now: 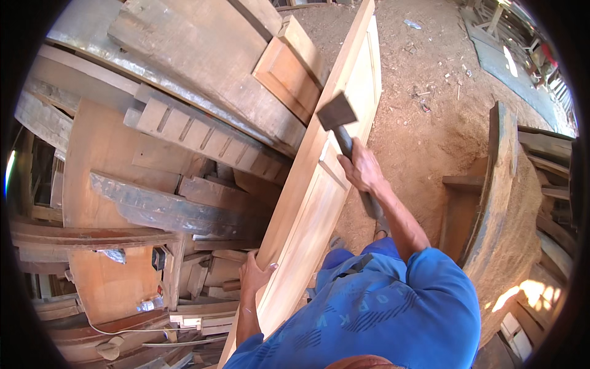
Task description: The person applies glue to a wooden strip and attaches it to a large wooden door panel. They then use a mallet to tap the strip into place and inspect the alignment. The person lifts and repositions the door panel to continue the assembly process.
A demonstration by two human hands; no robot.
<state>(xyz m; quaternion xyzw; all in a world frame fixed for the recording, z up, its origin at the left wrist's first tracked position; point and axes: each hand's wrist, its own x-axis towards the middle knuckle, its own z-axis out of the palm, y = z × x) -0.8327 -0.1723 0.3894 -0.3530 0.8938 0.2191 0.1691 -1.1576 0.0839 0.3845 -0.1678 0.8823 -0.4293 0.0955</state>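
Observation:
A long panelled wooden door (294, 212) of pale wood stands on its long edge and runs diagonally from lower left to the far middle. Its recessed panels face right. My left hand (254, 274) grips the door's edge at the near end, with the thumb over the top; some of its fingers are hidden. In my right hand (365, 169), closed round the handle, is a mallet (337, 112) with a square dark-brown head. The mallet's head overlaps the door in view; whether it touches the wood I cannot tell.
To the left, stacked boards (196, 67), a slotted timber (196, 138) and a rough dark plank (166, 206) crowd up to the door. Wood chips and sawdust cover the ground (430, 104) at right. A curved weathered timber (491, 190) rises at the right.

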